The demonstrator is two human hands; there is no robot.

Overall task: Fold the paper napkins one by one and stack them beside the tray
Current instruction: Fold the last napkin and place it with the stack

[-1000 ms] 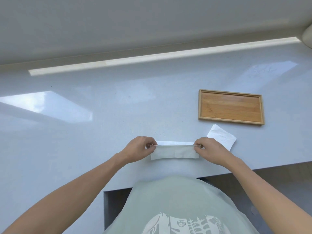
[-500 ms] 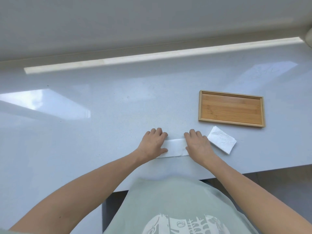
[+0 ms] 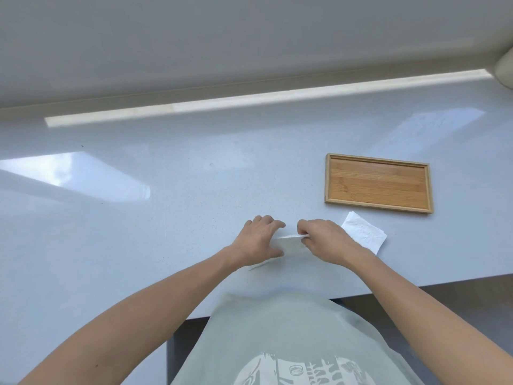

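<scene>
A white paper napkin [image 3: 291, 237], folded to a strip, lies on the pale countertop between my hands. My left hand [image 3: 256, 240] rests flat on its left part, fingers spread. My right hand [image 3: 323, 240] pinches the napkin's right end and lifts it over toward the left. A folded white napkin [image 3: 364, 234] lies just right of my right hand, in front of the tray's near edge. The wooden tray [image 3: 377, 202] sits farther back on the right and holds nothing.
The countertop's front edge [image 3: 416, 282] runs close below my hands, with a cut-out step at the lower left. A wall and a lit strip run along the back. A pale rounded object [image 3: 506, 70] shows at the far right edge.
Both hands first held the strip's ends, then pressed it flat. Now my right hand has picked up the right end and is bringing it leftward while the left hand holds the napkin down.
</scene>
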